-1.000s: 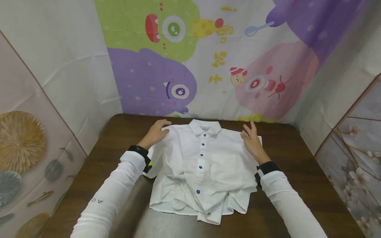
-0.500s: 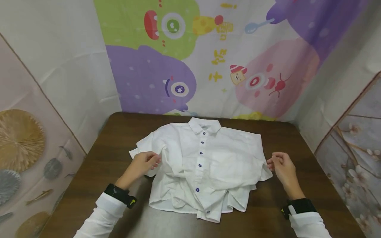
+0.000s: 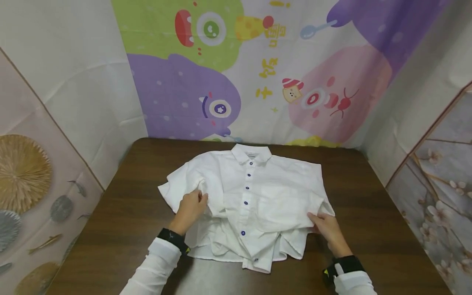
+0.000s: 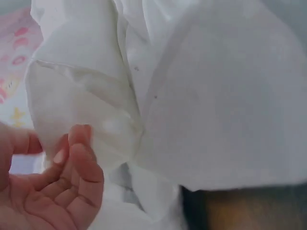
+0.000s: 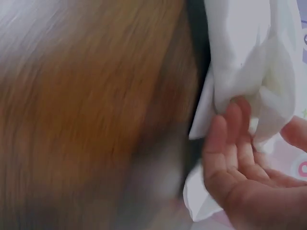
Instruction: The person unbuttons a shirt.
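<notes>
A white short-sleeved shirt (image 3: 265, 184) with dark blue buttons lies face up on a brown table (image 3: 129, 196), collar at the far side, its hem crumpled. My left hand (image 3: 199, 199) pinches fabric where the left sleeve meets the body. In the left wrist view the left hand (image 4: 53, 148) has thumb and curled fingers on a fold of the shirt (image 4: 225, 96). My right hand (image 3: 313, 217) holds the lower edge of the right sleeve. The right wrist view shows that hand (image 5: 261, 127) with bunched shirt cloth (image 5: 249, 57) between fingers and thumb.
Cartoon-printed cloth (image 3: 236, 73) hangs behind the table, with patterned panels on the left (image 3: 26, 176) and right (image 3: 439, 196). Bare tabletop (image 5: 96, 96) shows on both sides of the shirt and in front of it.
Both hands drew back from the shoulders beside the collar to the sleeves. The left sleeve got spread outward. Each hand now holds shirt fabric near its sleeve.
</notes>
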The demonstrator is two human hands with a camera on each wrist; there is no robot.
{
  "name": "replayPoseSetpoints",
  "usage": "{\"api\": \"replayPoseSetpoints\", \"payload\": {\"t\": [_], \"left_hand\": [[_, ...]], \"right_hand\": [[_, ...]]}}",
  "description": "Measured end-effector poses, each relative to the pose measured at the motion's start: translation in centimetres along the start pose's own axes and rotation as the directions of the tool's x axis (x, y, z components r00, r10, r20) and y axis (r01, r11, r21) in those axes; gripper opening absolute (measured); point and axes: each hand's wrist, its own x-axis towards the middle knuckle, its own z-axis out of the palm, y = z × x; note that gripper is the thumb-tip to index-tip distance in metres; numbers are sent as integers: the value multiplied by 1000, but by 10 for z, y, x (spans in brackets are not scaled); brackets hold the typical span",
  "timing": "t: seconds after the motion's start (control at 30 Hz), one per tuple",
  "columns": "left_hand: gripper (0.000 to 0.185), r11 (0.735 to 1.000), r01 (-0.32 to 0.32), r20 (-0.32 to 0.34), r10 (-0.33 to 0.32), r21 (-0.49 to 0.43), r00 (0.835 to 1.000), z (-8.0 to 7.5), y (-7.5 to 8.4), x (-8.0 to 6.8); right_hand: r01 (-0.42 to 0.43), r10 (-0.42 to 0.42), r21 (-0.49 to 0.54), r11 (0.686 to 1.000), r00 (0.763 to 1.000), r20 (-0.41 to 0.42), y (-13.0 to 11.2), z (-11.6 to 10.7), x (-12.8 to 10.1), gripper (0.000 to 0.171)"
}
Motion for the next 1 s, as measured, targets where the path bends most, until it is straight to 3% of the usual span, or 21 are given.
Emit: {"api": "replayPoseSetpoints", "payload": {"t": [0.07, 0.17, 0.33, 0.4, 0.5, 0.57, 0.63, 0.7, 0.8, 0.9, 1.0], "left_hand": [[25, 995, 50, -10, -51, -88, 999, -2, -3, 3], [23, 967, 127, -37, -138, -220, 990, -6, -11, 9], [32, 875, 281, -20, -313, -395, 949, -18, -23, 17], [37, 826, 331, 7, -369, -457, 930, -22, -27, 20], [43, 807, 356, 31, -388, -472, 921, -28, -32, 24], [43, 823, 368, 60, -381, -433, 923, -32, -37, 26], [41, 873, 356, 89, -346, -334, 934, -37, -41, 27], [35, 932, 310, 121, -292, -187, 949, -41, -46, 27], [24, 976, 218, 187, -220, 32, 957, -46, -49, 23], [18, 969, 172, 233, -212, 177, 949, -48, -50, 18], [30, 944, 187, 204, -247, 272, 947, -45, -50, 15]], "right_hand": [[23, -21, 47, 999, 998, -54, -1, 2, 2, 33], [64, -41, 135, 989, 985, -166, -7, 2, 6, 30], [132, -49, 293, 947, 960, -275, -21, -1, 13, 38], [141, -50, 296, 945, 955, -293, -26, -4, 15, 41], [145, -71, 223, 964, 949, -307, -33, -10, 18, 43], [134, -83, 152, 979, 949, -303, -35, -14, 20, 44], [112, -88, 74, 991, 958, -272, -38, -19, 21, 44], [74, -78, -28, 997, 976, -205, -39, -23, 22, 44], [35, -49, -230, 973, 997, -54, -38, -26, 22, 48], [75, -47, -426, 902, 996, 76, -32, -26, 23, 50], [100, -47, -500, 860, 992, 116, -23, -24, 20, 52]]}}
